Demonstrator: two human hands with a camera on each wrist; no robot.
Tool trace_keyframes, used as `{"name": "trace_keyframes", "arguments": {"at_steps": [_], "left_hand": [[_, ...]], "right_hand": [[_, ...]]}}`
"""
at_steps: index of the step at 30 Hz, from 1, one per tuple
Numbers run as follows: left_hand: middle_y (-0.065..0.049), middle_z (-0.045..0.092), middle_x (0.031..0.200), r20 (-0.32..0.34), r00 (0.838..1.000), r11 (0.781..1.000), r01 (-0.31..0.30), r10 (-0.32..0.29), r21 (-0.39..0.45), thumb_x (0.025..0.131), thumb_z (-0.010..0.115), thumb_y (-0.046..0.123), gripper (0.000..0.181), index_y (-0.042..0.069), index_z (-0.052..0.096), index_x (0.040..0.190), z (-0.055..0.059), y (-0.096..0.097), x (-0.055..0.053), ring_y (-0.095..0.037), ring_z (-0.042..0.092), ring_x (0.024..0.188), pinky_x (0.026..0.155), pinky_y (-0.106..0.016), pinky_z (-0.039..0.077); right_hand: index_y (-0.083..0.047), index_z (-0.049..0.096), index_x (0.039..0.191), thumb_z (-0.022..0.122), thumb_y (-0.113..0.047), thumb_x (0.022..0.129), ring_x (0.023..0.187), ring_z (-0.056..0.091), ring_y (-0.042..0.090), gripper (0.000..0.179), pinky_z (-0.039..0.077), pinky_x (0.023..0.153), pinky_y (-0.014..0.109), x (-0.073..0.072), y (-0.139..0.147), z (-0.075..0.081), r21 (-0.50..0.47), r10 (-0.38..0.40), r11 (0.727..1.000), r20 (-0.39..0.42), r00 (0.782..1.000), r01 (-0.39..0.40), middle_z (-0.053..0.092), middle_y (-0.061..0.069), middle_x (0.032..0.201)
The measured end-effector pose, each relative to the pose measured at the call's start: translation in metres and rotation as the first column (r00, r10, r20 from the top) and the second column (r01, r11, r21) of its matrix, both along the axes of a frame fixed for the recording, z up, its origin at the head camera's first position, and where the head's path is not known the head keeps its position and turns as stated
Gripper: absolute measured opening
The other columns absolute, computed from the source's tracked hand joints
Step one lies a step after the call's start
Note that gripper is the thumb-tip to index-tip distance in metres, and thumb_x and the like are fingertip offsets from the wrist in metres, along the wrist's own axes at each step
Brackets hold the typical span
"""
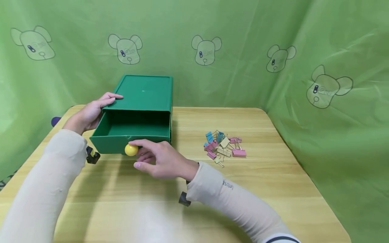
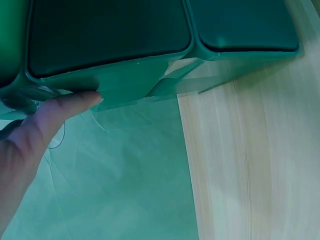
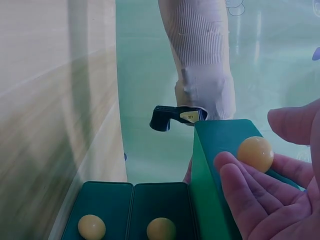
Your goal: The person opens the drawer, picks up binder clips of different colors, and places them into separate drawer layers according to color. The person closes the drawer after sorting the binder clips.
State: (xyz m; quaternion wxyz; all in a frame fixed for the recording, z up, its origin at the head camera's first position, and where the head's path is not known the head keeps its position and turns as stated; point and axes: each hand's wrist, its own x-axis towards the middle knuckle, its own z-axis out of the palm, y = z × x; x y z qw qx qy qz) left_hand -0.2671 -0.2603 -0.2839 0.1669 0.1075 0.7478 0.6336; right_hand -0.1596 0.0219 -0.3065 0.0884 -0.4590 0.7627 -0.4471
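A green drawer cabinet (image 1: pixel 143 91) stands on the table, its top drawer (image 1: pixel 109 145) pulled out and bare inside. My right hand (image 1: pixel 165 160) is at the drawer's round yellow knob (image 1: pixel 131 150), which sits between the index and middle fingers. In the right wrist view the thumb stands away from that knob. My left hand (image 1: pixel 91 113) rests on the cabinet's upper left edge, fingers lying on the top. One digit of it presses along the cabinet's side (image 2: pixel 120 87) in the left wrist view. Two lower drawers show yellow knobs (image 3: pixel 91 227) in the right wrist view.
A loose pile of pink, blue and cream binder clips (image 1: pixel 224 143) lies on the wooden table (image 1: pixel 261 189), right of the cabinet. Green sheeting (image 1: pixel 237 67) with printed bear heads hangs behind and along the sides. Both wrists wear small black camera mounts (image 1: pixel 184 199).
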Motion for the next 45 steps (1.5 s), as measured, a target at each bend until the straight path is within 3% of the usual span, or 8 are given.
{"name": "trace_keyframes", "arguments": {"at_steps": [6,14,20,25,30,35,40,45], "left_hand": [[-0.007,0.015,0.143,-0.005,1.0,1.0,0.002,-0.002,0.026,0.105,0.032,0.044,0.029,0.036,0.044,0.13,-0.001,0.001,0.0,-0.035,0.032,0.125,0.086,-0.038,0.049],[-0.007,0.014,0.143,-0.014,1.0,0.999,-0.011,0.011,0.031,0.104,0.032,0.045,0.028,0.037,0.045,0.128,-0.002,0.001,-0.001,-0.034,0.032,0.124,0.084,-0.037,0.049],[-0.01,0.01,0.147,-0.025,1.0,1.0,-0.008,0.009,0.013,0.104,0.033,0.047,0.029,0.038,0.042,0.129,-0.002,0.003,-0.001,-0.038,0.029,0.126,0.086,-0.041,0.049],[-0.01,0.006,0.15,-0.034,0.999,1.0,-0.005,0.005,-0.002,0.103,0.033,0.048,0.029,0.038,0.04,0.13,-0.004,0.002,-0.001,-0.04,0.026,0.128,0.087,-0.042,0.049],[-0.009,0.006,0.148,-0.044,0.999,1.0,-0.012,0.012,-0.01,0.104,0.033,0.047,0.024,0.04,0.04,0.125,-0.003,-0.003,0.002,-0.038,0.03,0.124,0.082,-0.04,0.051],[-0.008,0.01,0.144,-0.047,0.999,1.0,-0.022,0.022,-0.014,0.104,0.032,0.046,0.021,0.04,0.038,0.123,-0.001,-0.004,0.005,-0.033,0.038,0.116,0.078,-0.038,0.053],[-0.006,0.012,0.142,-0.042,0.999,1.0,-0.023,0.022,-0.013,0.104,0.032,0.046,0.02,0.041,0.039,0.123,-0.002,0.001,0.004,-0.031,0.04,0.113,0.078,-0.04,0.054],[-0.007,0.013,0.141,-0.029,0.999,0.999,-0.032,0.032,-0.009,0.104,0.033,0.046,0.019,0.042,0.04,0.121,-0.003,0.003,0.004,-0.029,0.043,0.109,0.076,-0.041,0.054]], "right_hand": [[-0.006,0.042,0.145,0.065,-0.007,0.092,0.096,0.064,0.005,0.057,0.05,0.082,0.016,0.0,0.004,-0.002,0.011,0.011,1.0,-0.034,0.999,-0.011,0.066,0.015,0.114],[-0.006,0.05,0.139,0.066,-0.009,0.092,0.093,0.066,0.008,0.05,0.05,0.081,0.017,0.0,0.014,0.0,-0.026,0.005,1.0,-0.121,0.993,-0.008,0.068,0.013,0.108],[-0.002,0.059,0.127,0.065,-0.007,0.092,0.097,0.065,0.009,0.036,0.051,0.083,0.02,0.002,0.029,0.006,-0.075,0.016,0.997,-0.144,0.99,-0.027,0.069,0.012,0.108],[0.002,0.066,0.11,0.066,-0.005,0.09,0.089,0.066,0.008,0.021,0.053,0.078,0.024,0.001,0.046,0.011,-0.163,-0.056,0.986,-0.2,0.978,0.023,0.071,0.008,0.099],[0.003,0.069,0.094,0.065,-0.001,0.088,0.071,0.064,0.009,0.008,0.054,0.064,0.026,-0.004,0.062,0.014,-0.276,-0.162,0.957,-0.249,0.955,0.09,0.07,0.006,0.081],[0.003,0.069,0.086,0.064,0.002,0.088,0.061,0.061,0.013,0.005,0.053,0.055,0.027,-0.02,0.081,0.006,-0.337,-0.268,0.925,-0.255,0.929,0.175,0.066,0.005,0.072],[0.0,0.07,0.088,0.065,-0.003,0.089,0.065,0.063,0.014,0.006,0.054,0.06,0.026,-0.041,0.105,-0.013,-0.259,-0.411,0.902,-0.275,0.869,0.345,0.068,0.005,0.077],[-0.001,0.069,0.093,0.066,-0.007,0.09,0.072,0.064,0.016,0.007,0.055,0.066,0.027,-0.061,0.127,-0.033,-0.133,-0.514,0.857,-0.3,0.804,0.498,0.069,0.007,0.084]]}}
